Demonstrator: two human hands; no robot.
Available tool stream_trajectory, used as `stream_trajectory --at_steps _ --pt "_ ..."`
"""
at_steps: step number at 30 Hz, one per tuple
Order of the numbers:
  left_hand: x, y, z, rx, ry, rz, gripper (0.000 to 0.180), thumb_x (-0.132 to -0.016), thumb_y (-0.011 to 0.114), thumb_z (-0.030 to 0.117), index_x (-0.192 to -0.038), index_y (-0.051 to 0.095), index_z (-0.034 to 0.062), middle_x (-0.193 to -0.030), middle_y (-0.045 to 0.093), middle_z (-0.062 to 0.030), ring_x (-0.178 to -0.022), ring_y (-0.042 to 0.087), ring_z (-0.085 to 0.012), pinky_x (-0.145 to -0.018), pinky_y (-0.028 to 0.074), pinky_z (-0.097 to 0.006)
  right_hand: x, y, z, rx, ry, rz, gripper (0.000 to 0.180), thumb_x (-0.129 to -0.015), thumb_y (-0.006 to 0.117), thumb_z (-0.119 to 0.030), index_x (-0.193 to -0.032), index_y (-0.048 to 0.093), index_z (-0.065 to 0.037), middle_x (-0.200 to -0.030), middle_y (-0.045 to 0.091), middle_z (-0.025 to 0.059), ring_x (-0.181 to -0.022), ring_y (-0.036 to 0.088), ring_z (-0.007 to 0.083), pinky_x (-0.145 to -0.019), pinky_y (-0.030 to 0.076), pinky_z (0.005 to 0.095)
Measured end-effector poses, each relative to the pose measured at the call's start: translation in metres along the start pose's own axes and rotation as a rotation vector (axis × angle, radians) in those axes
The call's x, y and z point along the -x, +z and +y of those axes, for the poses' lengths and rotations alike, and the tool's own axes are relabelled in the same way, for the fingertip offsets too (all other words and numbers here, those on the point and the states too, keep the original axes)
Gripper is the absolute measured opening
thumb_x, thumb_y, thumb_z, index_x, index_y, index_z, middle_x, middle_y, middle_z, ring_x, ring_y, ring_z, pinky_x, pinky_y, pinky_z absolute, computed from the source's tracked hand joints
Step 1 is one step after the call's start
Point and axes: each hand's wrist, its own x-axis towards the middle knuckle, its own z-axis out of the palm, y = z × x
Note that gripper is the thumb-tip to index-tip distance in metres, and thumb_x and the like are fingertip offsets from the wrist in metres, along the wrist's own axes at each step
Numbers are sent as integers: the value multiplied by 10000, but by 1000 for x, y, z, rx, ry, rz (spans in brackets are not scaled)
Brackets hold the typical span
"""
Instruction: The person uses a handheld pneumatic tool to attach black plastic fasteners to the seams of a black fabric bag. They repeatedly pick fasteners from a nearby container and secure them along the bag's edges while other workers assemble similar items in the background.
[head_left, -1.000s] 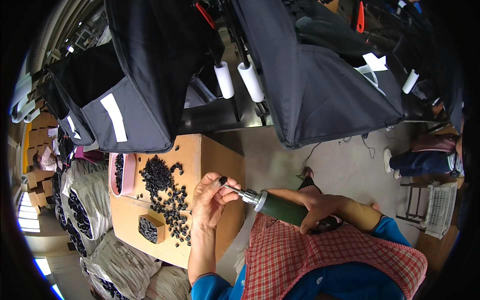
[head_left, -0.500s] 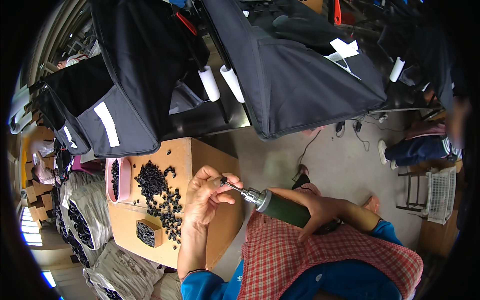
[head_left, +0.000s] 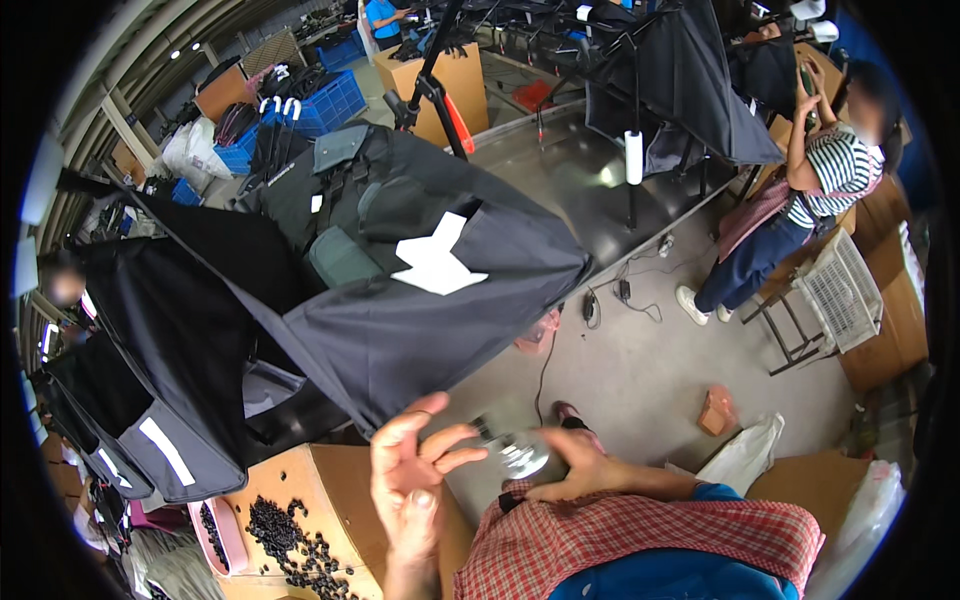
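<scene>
My right hand (head_left: 592, 468) is wrapped round a power screwdriver (head_left: 528, 458), whose silver chuck end is smeared by motion. Its dark green body, plain earlier, is mostly hidden by the hand now. At the tip of the tool is a dark blurred bit (head_left: 483, 428), and I cannot make out whether a small black part sits on it. Beside that tip, my left hand (head_left: 415, 475) is raised with its fingers spread, and nothing shows in it. An open black umbrella (head_left: 430, 330) with a white patch spreads just beyond both hands.
Small black plastic parts (head_left: 275, 525) lie heaped on a cardboard box (head_left: 345, 490) at lower left, beside a pink container (head_left: 232, 550). More black umbrellas (head_left: 165, 340) crowd the dark table. At right stands a co-worker (head_left: 800, 190) near a white crate (head_left: 838, 290). Cords (head_left: 600, 300) trail across the floor.
My view has swung up and to the right. My left hand was pinching a small black part at the screwdriver's tip; now its fingers are apart. The tool remains in my right hand.
</scene>
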Motion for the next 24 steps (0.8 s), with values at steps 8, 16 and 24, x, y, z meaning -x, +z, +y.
stream_trajectory --at_steps 8,16,24 --pt "-61 -9 -109 -293 -239 124 436 -907 582 159 -1291 456 -6 -1173 579 -188 -970 637 -300 -815 545 -431 -99 -141 48 -492 -382 630 460 -899 604 -241 -1194 316 -37 -850 556 117 -607 581 181 -562 499 320" --pt "-152 -11 -42 -586 352 208 715 -818 658 503 -1264 472 -24 -1214 536 -205 -1000 595 -361 -753 549 -434 -231 -189 -19 -864 -705 249 469 -941 527 -188 -1301 266 -40 -901 567 186 -552 590 215 -514 501 338" --pt "-166 -33 -83 -845 79 603 247 -963 554 214 -989 684 6 -905 687 -69 -754 607 -101 -619 475 -235 -310 -219 -86 -711 -833 141 454 -955 466 -376 -1098 342 37 -948 526 267 -528 587 204 -427 518 308"
